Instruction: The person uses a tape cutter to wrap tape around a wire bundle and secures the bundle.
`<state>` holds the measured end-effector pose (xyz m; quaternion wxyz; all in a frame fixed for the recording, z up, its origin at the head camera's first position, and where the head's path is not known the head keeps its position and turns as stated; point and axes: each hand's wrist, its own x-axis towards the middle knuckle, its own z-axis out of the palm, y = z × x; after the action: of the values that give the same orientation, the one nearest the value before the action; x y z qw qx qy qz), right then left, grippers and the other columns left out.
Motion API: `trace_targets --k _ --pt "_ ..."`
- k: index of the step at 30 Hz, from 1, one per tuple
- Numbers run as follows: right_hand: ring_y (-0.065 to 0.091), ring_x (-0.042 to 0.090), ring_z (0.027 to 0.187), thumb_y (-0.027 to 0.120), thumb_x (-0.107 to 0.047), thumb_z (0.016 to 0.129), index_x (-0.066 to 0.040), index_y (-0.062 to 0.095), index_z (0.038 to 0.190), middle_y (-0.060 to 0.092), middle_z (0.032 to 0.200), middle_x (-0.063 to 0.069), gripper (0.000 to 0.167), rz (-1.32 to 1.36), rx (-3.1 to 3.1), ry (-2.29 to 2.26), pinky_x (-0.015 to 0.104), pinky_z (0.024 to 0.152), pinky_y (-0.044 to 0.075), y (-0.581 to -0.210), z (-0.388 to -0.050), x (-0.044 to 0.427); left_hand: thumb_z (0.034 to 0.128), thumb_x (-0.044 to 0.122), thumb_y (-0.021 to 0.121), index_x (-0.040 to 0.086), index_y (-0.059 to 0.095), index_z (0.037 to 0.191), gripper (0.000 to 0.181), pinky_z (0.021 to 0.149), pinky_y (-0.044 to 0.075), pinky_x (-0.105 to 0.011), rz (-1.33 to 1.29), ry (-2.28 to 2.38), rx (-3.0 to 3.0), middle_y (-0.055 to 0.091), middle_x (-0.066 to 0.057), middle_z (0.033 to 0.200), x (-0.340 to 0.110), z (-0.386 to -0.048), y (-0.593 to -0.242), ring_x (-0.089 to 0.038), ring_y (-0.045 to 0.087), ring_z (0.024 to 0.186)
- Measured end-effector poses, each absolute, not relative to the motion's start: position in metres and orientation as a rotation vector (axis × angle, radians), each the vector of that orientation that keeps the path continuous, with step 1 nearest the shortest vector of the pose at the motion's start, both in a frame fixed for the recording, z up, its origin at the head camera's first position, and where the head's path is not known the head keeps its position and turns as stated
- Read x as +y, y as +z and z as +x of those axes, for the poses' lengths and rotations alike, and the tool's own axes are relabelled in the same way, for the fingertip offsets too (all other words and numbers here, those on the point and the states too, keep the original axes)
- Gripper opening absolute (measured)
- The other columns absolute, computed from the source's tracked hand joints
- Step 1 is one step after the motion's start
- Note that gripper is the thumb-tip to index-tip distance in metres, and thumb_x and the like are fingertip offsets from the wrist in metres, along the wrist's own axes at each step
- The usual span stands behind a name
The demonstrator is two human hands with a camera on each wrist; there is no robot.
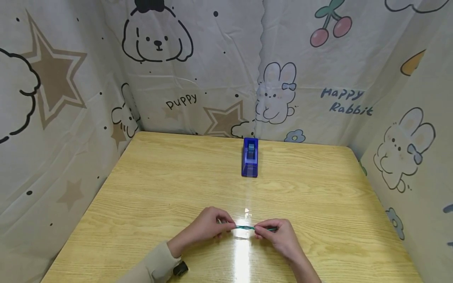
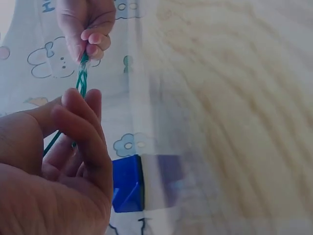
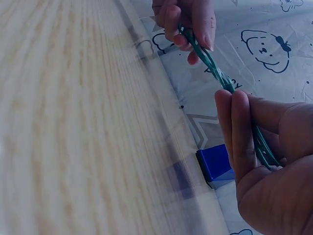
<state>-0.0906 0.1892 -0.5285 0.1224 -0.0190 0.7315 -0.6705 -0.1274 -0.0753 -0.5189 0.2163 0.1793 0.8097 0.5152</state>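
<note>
A thin bundle of green cord strands (image 1: 245,227) stretches level between the two hands, just above the table's near half. My left hand (image 1: 207,225) pinches its left end between thumb and fingertips. The right hand (image 1: 281,236) pinches the other end, and a short length of green sticks out past those fingers. In the right wrist view, the strands (image 3: 204,58) run side by side, and a clear shiny patch, perhaps tape, shows near the right fingertips. A loose green strand (image 2: 52,143) hangs behind the left fingers in the left wrist view. The fingers hide both ends in part.
A blue tape dispenser (image 1: 249,167) stands at the back middle of the wooden table (image 1: 170,173), beyond both hands. Patterned curtains (image 1: 212,70) enclose the back and sides. A small black object (image 1: 181,269) sits by the left cuff.
</note>
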Motion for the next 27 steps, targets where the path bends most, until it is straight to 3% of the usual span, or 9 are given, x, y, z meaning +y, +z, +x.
trace_targets --k 9,18,27 --pt "0.076 0.014 0.075 0.082 -0.005 0.087 0.014 0.074 0.102 0.077 0.091 0.025 0.025 -0.088 2.172 -1.98 0.027 0.073 0.062 -0.5289 -0.0905 0.1877 0.0983 0.016 0.072 -0.002 0.074 0.098 0.019 0.053 0.049 -0.021 0.44 1.576 2.088 0.073 -0.023 0.085 -0.0731 -0.1263 -0.5176 -0.014 0.06 0.06" --pt "0.076 0.014 0.084 0.07 -0.01 0.099 0.019 0.064 0.117 0.074 0.1 0.017 0.035 -0.133 1.977 -1.993 0.03 0.08 0.062 -0.5295 -0.0927 0.1857 0.0988 0.01 0.07 -0.003 0.073 0.095 0.014 0.056 0.05 -0.02 0.528 1.584 2.191 0.072 -0.021 0.084 -0.0702 -0.1237 -0.518 -0.018 0.063 0.064" --pt "0.071 0.01 0.064 0.069 -0.01 0.099 0.019 0.066 0.11 0.072 0.077 0.003 0.031 -0.027 1.922 -1.929 0.024 0.063 0.06 -0.5313 -0.0931 0.187 0.0974 0.007 0.071 -0.001 0.075 0.094 0.01 0.056 0.049 -0.018 0.545 1.564 2.256 0.072 -0.019 0.083 -0.07 -0.1224 -0.517 -0.022 0.065 0.065"
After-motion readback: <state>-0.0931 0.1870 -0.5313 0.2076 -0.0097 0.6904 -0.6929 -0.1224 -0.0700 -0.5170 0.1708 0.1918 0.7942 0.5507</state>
